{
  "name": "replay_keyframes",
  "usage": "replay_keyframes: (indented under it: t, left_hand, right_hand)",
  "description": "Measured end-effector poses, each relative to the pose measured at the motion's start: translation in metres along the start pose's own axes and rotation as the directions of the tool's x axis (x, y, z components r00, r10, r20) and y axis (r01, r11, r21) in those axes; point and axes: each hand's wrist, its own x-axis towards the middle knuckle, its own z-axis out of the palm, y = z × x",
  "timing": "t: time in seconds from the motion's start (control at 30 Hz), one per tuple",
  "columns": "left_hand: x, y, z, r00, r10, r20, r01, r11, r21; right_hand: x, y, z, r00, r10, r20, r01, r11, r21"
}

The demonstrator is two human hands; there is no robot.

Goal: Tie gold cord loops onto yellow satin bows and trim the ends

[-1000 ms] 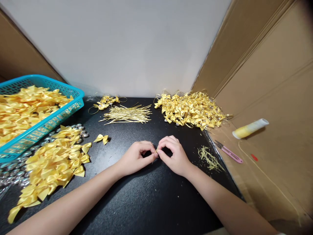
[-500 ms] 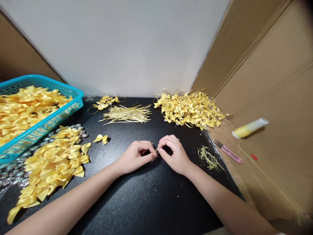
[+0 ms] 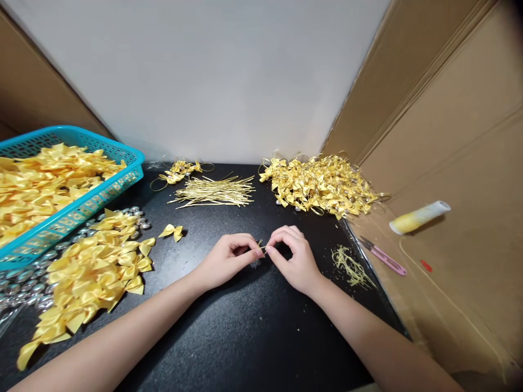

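Above the middle of the black table (image 3: 245, 337), my left hand (image 3: 235, 257) and my right hand (image 3: 292, 255) face each other, fingertips nearly meeting. Each is closed in a pinch of thumb and forefinger. Between them runs a short bit of thin gold cord (image 3: 262, 248), its ends mostly hidden by the fingers. A single yellow ribbon bow (image 3: 174, 232) lies to the left of my left hand. Beyond the hands is a bundle of cut gold cords (image 3: 212, 191).
A turquoise basket (image 3: 98, 190) of yellow bows stands at left, near loose bows (image 3: 93, 267) and shiny beads (image 3: 24, 288). Finished-looking corded bows (image 3: 322, 182) are heaped at back right. Cord scraps (image 3: 350, 265), pink-handled snips (image 3: 384, 256) and a tube (image 3: 420, 216) lie to the right.
The view has shifted slightly. Both hands keep their pinch on the gold cord, with small finger movements; a cord end now sticks up by the left fingertips.
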Motion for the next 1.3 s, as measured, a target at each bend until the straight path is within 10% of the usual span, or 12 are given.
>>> replay_keyframes:
  t: [0.63,1.3]
  left_hand:
    - [0.003,0.005,-0.001,0.991,-0.039,0.125,0.053,0.992,-0.115]
    - [0.005,0.004,-0.012,0.949,0.019,0.314,0.001,0.998,-0.065]
  right_hand:
    - [-0.006,-0.003,0.001,0.969,-0.221,-0.109,0.198,0.962,-0.188]
    - [-0.006,-0.003,0.003,0.990,-0.073,0.117,0.075,0.997,-0.006]
